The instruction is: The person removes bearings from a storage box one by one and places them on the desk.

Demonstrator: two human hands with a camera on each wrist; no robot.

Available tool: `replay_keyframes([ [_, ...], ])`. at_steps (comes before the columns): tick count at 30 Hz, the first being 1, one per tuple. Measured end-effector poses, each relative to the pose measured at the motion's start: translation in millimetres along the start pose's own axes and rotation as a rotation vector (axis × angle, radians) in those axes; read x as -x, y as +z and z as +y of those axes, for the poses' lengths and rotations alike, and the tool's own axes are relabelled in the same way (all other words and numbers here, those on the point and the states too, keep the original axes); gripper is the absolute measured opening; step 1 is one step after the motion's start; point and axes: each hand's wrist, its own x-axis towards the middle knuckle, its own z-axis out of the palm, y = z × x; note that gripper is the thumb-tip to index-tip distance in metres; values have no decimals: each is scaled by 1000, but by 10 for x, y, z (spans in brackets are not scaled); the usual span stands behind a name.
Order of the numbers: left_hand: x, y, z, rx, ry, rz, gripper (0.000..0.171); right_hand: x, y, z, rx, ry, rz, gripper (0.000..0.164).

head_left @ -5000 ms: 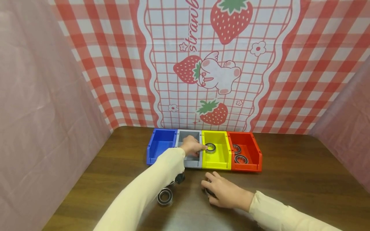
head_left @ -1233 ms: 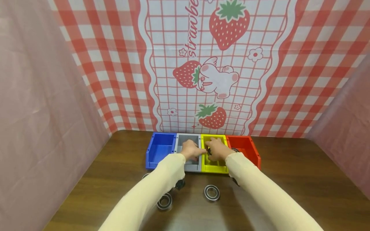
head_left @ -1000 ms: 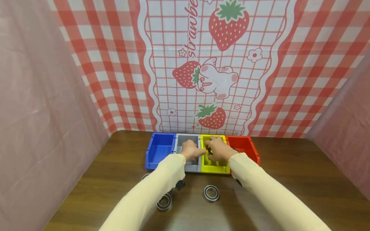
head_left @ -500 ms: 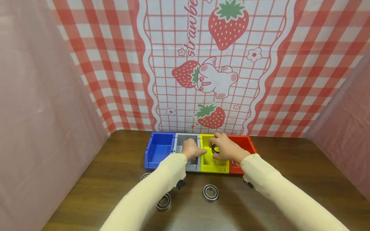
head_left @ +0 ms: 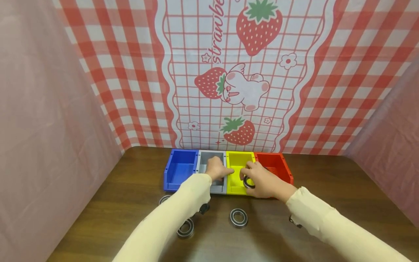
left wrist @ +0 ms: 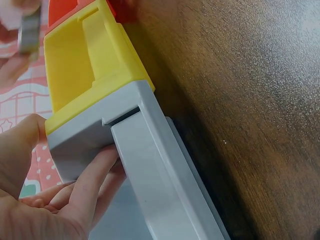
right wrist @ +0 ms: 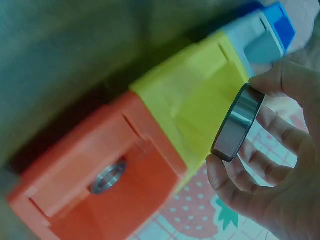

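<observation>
In the head view, my right hand (head_left: 266, 182) pinches a ball bearing (head_left: 246, 182) between thumb and fingertips, over the front of the yellow bin (head_left: 233, 190) near the red one. From the right wrist, the bearing (right wrist: 239, 122) shows edge-on, raised above the bins. My left hand (head_left: 216, 168) grips the grey bin (left wrist: 150, 165). Its fingers reach inside while the thumb lies over the wall shared with the yellow bin. Inside the red bin (head_left: 285, 163) a bearing (right wrist: 103, 183) leans by the front lip; my right hand hides much of that bin in the head view.
A blue bin (head_left: 181, 171) stands at the row's left end. On the wooden table (head_left: 327, 189) lie a bearing (head_left: 231, 218) in front of the yellow bin and two more, one bearing (head_left: 191, 229) and another bearing (head_left: 161, 200), partly behind my left sleeve. A checked cloth (head_left: 137, 91) hangs behind.
My right hand left a bearing on the table, reached into the yellow bin, and has drawn the bearing from there up and toward the red bin. The left hand stays at the grey bin.
</observation>
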Motion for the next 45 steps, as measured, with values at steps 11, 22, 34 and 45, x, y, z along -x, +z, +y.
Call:
replay_keyframes([
  [11, 35, 27, -2, -16, 11, 3, 34, 403, 314, -10, -26, -69, 33, 32],
  [22, -19, 7, -5, -9, 2, -9, 34, 567, 471, -22, -52, -110, 43, 33],
  [34, -26, 6, -14, -14, 0, -11, 34, 599, 567, -59, -91, -89, 21, 34],
  [45, -45, 24, -30, -9, 1, -7, 34, 595, 540, -99, -98, -40, -69, 35],
])
